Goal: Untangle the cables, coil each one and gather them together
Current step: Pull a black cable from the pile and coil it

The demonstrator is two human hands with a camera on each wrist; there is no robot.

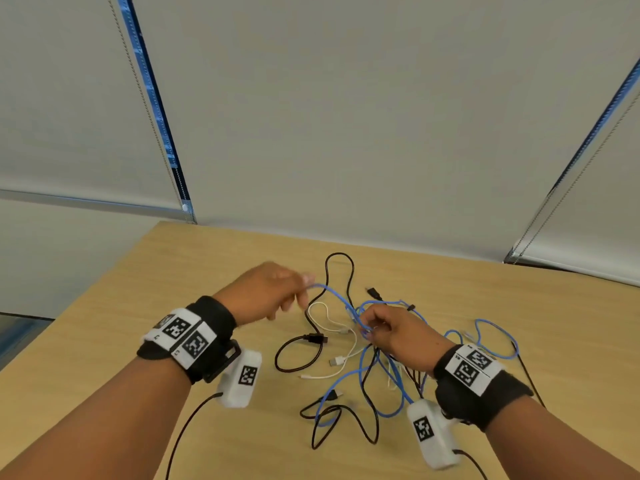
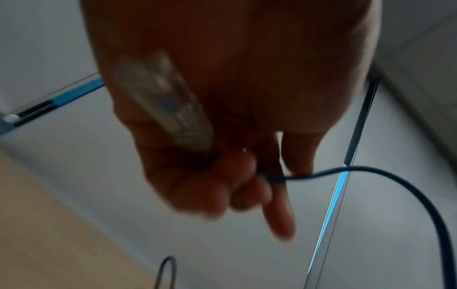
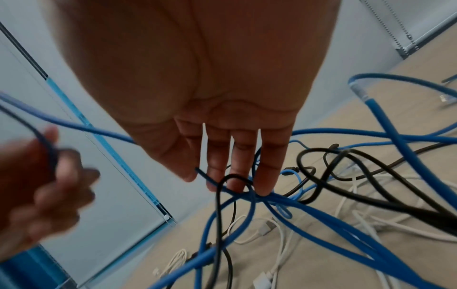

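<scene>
A tangle of cables lies on the wooden table (image 1: pixel 173 271): a long blue network cable (image 1: pixel 337 296), black USB cables (image 1: pixel 341 258) and thin white cables (image 1: pixel 349 355). My left hand (image 1: pixel 304 289) is raised left of the pile and grips the blue cable's end. In the left wrist view its clear plug (image 2: pixel 168 105) lies in the palm and the blue cable (image 2: pixel 371 170) leaves between the fingers. My right hand (image 1: pixel 369 332) hovers over the middle of the pile, pinching a knot of blue strands (image 3: pixel 272 197) where a black loop (image 3: pixel 220 195) crosses.
The table's far edge meets window blinds (image 1: pixel 346 133) with bead chains. Blue loops (image 1: pixel 498 337) spread to the right of the pile and black loops (image 1: pixel 332 420) lie at the near side. Black cords (image 1: pixel 187 427) run from my wrist cameras toward the near edge.
</scene>
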